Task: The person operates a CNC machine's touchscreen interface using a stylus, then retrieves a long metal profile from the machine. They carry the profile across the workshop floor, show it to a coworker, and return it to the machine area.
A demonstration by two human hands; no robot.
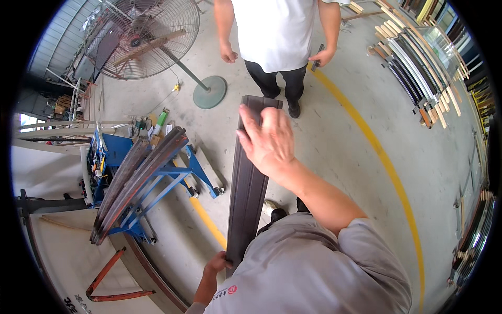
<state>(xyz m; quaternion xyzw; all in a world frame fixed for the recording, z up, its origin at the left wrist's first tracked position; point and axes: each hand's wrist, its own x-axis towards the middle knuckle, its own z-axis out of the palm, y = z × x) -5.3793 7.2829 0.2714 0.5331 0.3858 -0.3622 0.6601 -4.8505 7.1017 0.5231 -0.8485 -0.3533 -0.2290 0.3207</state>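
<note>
A long dark brown grooved profile (pixel 247 193) runs lengthwise in front of my body, from near my waist out toward the other person. My left hand (pixel 217 261) is closed on its near end, at the left edge; part of its fingers is hidden behind the profile. Over the far end is my right hand (pixel 272 140), back of the hand up, with thumb and index finger spread apart. It overlaps the profile's upper face; whether the fingertips press on it I cannot make out.
A person in a white shirt (pixel 274 31) stands ahead, holding a small dark object (pixel 317 56). At left, brown profiles (pixel 138 183) lie on a blue stand (pixel 196 170). A caged fan (pixel 137 42) stands behind. Stacked strips (pixel 418 73) lie at right, beyond a yellow floor line (pixel 376 141).
</note>
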